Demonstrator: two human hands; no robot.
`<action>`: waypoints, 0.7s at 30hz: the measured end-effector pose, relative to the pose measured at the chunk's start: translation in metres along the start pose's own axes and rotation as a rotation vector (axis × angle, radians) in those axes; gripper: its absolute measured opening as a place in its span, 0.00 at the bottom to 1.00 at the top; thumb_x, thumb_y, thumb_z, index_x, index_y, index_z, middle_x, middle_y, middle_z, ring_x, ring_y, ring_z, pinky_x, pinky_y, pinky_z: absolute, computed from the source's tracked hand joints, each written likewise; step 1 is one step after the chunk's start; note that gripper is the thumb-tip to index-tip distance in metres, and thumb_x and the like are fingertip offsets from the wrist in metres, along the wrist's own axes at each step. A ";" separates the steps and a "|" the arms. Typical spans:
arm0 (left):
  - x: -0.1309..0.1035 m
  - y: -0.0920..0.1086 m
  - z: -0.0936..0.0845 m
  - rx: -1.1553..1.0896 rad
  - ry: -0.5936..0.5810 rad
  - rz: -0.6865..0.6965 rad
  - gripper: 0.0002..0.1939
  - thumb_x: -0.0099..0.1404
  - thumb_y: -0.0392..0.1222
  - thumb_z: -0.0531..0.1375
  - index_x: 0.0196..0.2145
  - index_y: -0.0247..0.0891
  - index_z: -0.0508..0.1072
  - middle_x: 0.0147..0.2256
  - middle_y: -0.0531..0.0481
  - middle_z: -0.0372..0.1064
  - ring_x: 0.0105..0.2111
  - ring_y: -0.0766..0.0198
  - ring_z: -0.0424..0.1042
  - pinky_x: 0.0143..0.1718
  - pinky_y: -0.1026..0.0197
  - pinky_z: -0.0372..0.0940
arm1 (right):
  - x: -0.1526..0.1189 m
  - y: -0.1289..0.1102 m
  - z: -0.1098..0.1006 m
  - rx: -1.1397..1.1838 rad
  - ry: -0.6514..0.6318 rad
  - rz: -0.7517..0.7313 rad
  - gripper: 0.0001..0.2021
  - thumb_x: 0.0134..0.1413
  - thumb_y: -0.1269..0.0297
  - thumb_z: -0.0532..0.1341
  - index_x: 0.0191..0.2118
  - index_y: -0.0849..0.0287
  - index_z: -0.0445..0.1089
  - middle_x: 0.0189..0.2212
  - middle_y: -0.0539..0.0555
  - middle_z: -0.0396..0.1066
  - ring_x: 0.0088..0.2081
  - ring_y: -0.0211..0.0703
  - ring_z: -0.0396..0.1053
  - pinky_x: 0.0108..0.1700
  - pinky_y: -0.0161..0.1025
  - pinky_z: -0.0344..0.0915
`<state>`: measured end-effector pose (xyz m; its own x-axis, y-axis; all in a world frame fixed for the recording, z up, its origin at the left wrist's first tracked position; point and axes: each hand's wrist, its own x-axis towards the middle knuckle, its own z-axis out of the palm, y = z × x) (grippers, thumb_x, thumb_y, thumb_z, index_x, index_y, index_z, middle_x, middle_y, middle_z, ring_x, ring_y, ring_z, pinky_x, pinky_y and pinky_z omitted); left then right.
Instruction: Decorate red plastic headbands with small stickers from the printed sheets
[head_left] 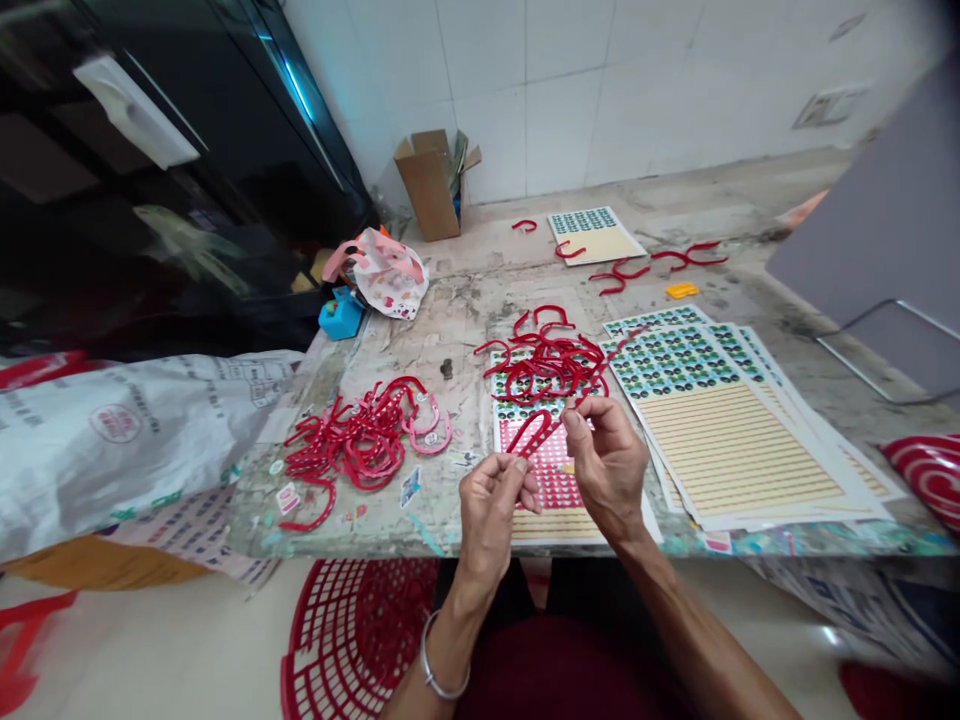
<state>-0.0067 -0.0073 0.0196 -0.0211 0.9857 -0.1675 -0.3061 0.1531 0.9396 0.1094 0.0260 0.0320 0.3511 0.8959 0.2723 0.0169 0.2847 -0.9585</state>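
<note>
My left hand (487, 500) pinches the lower end of a curved red headband (534, 430), which is held just above a sheet. My right hand (609, 465), thumb and forefinger pressed together, grips a thin patterned red strip (619, 348). One end of the strip sticks up past the fingers, and the rest runs along the headband toward my left hand. Below both hands lies a printed sticker sheet (544, 480) with pink-and-red rows. On its upper part rests a tangle of plain red headbands (551, 365). A pile of dotted red headbands (356, 440) lies to the left.
Several printed sheets (739, 440) overlap at the right. Farther back are another sheet (596, 240), loose headbands (686, 257) and a yellow piece (682, 291). A cardboard box (429, 190), a bag (386, 275) and a blue box (341, 317) stand back left. Below is a red basket (322, 640).
</note>
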 end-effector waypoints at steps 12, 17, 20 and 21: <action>-0.004 0.007 0.006 -0.167 -0.014 -0.097 0.10 0.57 0.43 0.62 0.25 0.33 0.68 0.20 0.54 0.64 0.18 0.73 0.59 0.22 0.68 0.59 | 0.006 0.011 -0.002 0.059 -0.026 0.149 0.10 0.53 0.56 0.59 0.32 0.57 0.62 0.22 0.45 0.61 0.20 0.32 0.57 0.21 0.31 0.56; -0.004 0.007 0.006 -0.213 -0.037 -0.104 0.09 0.59 0.41 0.60 0.27 0.32 0.69 0.20 0.54 0.64 0.18 0.74 0.59 0.22 0.69 0.59 | 0.006 0.012 -0.002 0.120 -0.049 0.173 0.10 0.54 0.57 0.59 0.32 0.58 0.62 0.32 0.49 0.69 0.20 0.30 0.57 0.21 0.31 0.58; -0.005 0.006 0.005 -0.228 -0.050 -0.108 0.09 0.59 0.41 0.60 0.27 0.32 0.69 0.21 0.54 0.63 0.18 0.74 0.58 0.22 0.69 0.59 | 0.005 0.013 -0.001 0.173 -0.088 0.208 0.10 0.54 0.57 0.58 0.33 0.58 0.61 0.37 0.52 0.71 0.20 0.29 0.58 0.21 0.31 0.61; -0.005 0.006 0.004 -0.231 -0.052 -0.109 0.09 0.59 0.42 0.60 0.27 0.32 0.69 0.21 0.54 0.63 0.18 0.74 0.58 0.22 0.69 0.59 | 0.005 0.013 0.000 0.186 -0.099 0.220 0.11 0.54 0.56 0.58 0.33 0.58 0.60 0.37 0.53 0.71 0.21 0.30 0.59 0.22 0.31 0.63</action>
<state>-0.0043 -0.0112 0.0273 0.0710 0.9674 -0.2429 -0.5136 0.2442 0.8225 0.1113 0.0339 0.0205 0.2337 0.9694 0.0753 -0.2245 0.1291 -0.9659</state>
